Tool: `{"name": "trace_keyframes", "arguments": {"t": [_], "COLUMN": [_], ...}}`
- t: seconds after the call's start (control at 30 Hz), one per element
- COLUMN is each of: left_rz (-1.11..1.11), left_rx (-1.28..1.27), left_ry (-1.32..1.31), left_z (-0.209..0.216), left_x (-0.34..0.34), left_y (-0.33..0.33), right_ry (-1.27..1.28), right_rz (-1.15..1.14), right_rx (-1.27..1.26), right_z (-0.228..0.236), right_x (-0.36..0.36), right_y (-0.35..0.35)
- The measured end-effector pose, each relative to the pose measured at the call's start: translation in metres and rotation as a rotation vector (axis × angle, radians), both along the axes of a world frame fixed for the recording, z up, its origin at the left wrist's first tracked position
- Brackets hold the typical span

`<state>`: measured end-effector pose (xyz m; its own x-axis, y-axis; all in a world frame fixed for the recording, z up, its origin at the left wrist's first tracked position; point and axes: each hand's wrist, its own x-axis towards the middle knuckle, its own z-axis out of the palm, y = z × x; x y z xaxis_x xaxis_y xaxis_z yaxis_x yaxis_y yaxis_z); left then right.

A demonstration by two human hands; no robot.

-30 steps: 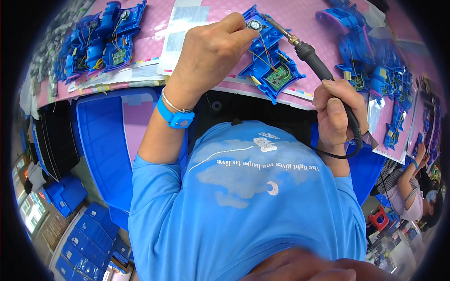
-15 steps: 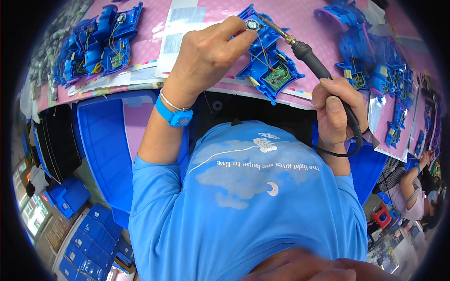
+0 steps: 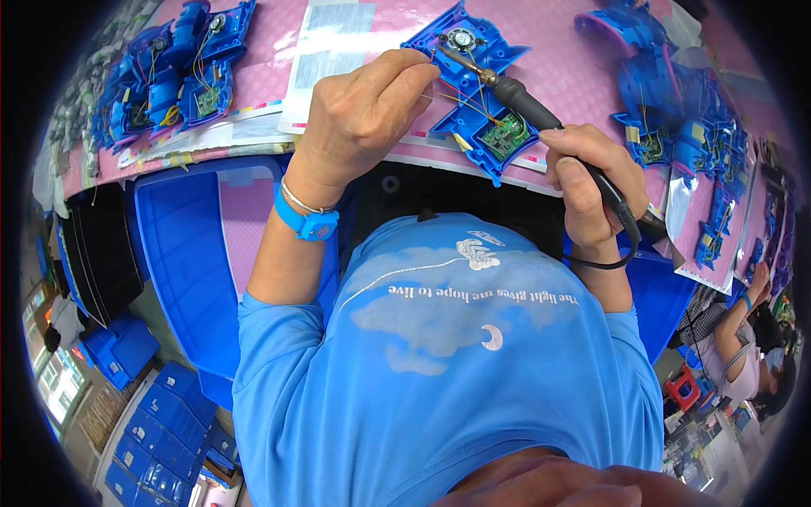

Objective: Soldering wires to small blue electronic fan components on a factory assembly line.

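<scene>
Before me lies a blue plastic housing (image 3: pixel 486 63) with a round speaker (image 3: pixel 461 39) in its upper part. A green circuit board (image 3: pixel 507 136) sits in the lower part, and thin wires run between the two. In my right hand (image 3: pixel 596 173) is a black-handled soldering iron (image 3: pixel 528 103), slanting up and left. Its metal tip reaches over the housing just below the speaker. My left hand (image 3: pixel 372 110) is closed in a pinch at the housing's left edge, close to the tip. What its fingers hold is too small to make out.
More blue housings with boards and wires lie in groups at the left (image 3: pixel 169 76) and right (image 3: pixel 667 93) of the pink table cover (image 3: pixel 557 51). Printed sheets (image 3: pixel 329 59) lie under the work. Blue bins (image 3: pixel 190 253) stand below the table edge. Another person (image 3: pixel 735 338) is at far right.
My left hand has drawn back leftward and down, uncovering the speaker. The soldering iron has shifted left and down, its tip now below the speaker. The housing has moved slightly.
</scene>
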<state>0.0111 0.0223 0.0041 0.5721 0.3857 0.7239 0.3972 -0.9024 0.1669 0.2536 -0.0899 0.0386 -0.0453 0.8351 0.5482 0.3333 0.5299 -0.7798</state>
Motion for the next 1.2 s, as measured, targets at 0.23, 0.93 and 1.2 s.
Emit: {"name": "trace_keyframes", "arguments": {"t": [0.23,0.93,1.2], "left_rz": [-0.002,0.02,0.028], "left_rx": [-0.05,-0.062,-0.073], "left_ry": [-0.016,-0.014,-0.04], "left_z": [0.0007,-0.0035,-0.0038], "left_x": [-0.0013,-0.0038,-0.0031], "left_y": [-0.0016,-0.0021,-0.0037], "right_ry": [-0.019,0.005,0.013], "right_rz": [-0.011,-0.01,-0.015], "right_rx": [-0.034,-0.001,0.005], "right_z": [0.0002,0.0003,0.0003], "right_x": [-0.0014,0.0007,0.0003], "right_y": [0.0027,-0.0013,-0.0029]}}
